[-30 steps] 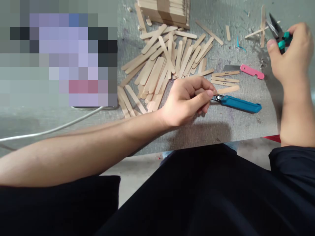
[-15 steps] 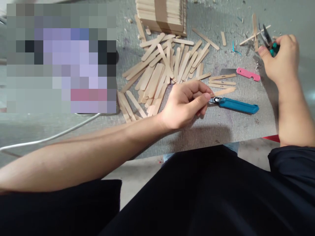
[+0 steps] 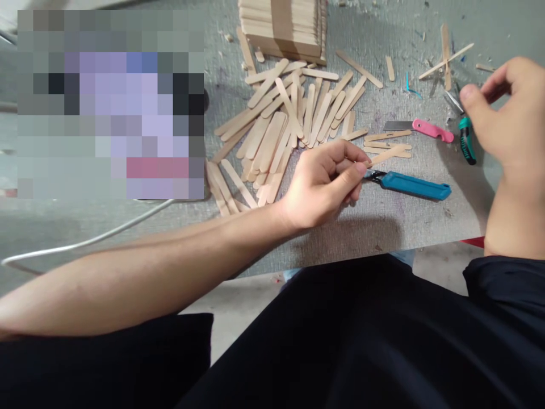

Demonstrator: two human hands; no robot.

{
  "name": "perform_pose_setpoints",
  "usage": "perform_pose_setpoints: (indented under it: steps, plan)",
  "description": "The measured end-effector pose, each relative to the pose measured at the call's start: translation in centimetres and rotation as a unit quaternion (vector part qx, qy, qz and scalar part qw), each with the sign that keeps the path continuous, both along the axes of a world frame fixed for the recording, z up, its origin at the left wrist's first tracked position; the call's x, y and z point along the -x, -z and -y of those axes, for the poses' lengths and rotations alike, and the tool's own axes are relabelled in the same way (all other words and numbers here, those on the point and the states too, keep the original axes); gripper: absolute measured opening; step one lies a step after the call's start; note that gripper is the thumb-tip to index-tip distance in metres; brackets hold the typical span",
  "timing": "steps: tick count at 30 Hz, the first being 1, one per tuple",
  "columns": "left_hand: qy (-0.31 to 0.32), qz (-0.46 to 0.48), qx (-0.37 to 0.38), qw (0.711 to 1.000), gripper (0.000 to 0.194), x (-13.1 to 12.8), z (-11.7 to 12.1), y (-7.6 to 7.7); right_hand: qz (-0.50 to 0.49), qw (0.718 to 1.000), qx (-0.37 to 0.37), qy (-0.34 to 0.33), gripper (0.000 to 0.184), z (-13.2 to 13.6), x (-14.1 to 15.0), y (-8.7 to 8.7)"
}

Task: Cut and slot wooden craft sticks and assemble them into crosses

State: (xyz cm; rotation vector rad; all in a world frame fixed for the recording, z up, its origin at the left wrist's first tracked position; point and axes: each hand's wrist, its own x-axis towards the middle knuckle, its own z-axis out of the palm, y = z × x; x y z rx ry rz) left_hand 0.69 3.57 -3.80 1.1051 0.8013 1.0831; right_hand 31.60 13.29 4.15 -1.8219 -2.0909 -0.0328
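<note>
My left hand (image 3: 326,183) is closed in a pinch on one end of a wooden craft stick (image 3: 388,154), whose other end points right. Just below it lies a blue utility knife (image 3: 415,186), its tip end partly behind my fingers. At the right, my right hand (image 3: 504,111) is open, thumb and fingers apart with nothing between them. Beside its thumb, pliers with green-and-black handles (image 3: 467,142) rest on the table, partly covered by the hand. A pink folding knife (image 3: 432,130) with its blade out lies between the hands, above several cut sticks (image 3: 387,136).
Many loose craft sticks (image 3: 272,136) are heaped left of centre. A banded stack of sticks (image 3: 259,28) stands behind them. Two crossed sticks (image 3: 445,57) and blue plastic scraps (image 3: 409,85) lie at the back right. A white cable (image 3: 106,230) runs across the left side.
My right hand has let go of the pliers, which now lie on the table lower down with handles toward me. My left hand stays on the stick.
</note>
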Motion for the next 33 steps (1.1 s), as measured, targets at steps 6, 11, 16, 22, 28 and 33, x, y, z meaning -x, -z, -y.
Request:
perform_pose_setpoints:
  steps: [6,11,16,22,28,33]
  plan:
    - [-0.007,0.004,0.003,1.0,0.018,0.1,0.3,0.3,0.075,0.945,0.17,-0.271,0.041,6.0,4.0,0.3]
    - [-0.009,-0.03,-0.011,0.999,0.019,0.1,0.3,0.1,0.192,0.914,0.198,-0.298,0.037,7.1,5.1,1.3]
    - [-0.011,-0.043,-0.003,0.999,0.021,0.0,0.4,0.0,0.221,0.895,0.203,-0.33,0.034,6.6,5.1,1.2]
    - [-0.014,-0.043,0.006,0.999,0.017,0.0,0.3,-0.3,0.118,0.965,0.115,-0.204,0.032,4.2,4.0,1.4]
    - [-0.022,-0.025,0.012,0.999,0.01,0.0,0.0,-0.5,0.145,0.976,0.14,-0.077,0.027,1.5,2.9,2.7]
    - [-0.027,-0.016,0.015,0.999,0.009,-0.2,0.0,-0.5,0.087,0.98,0.155,-0.092,0.011,1.0,2.3,3.8]
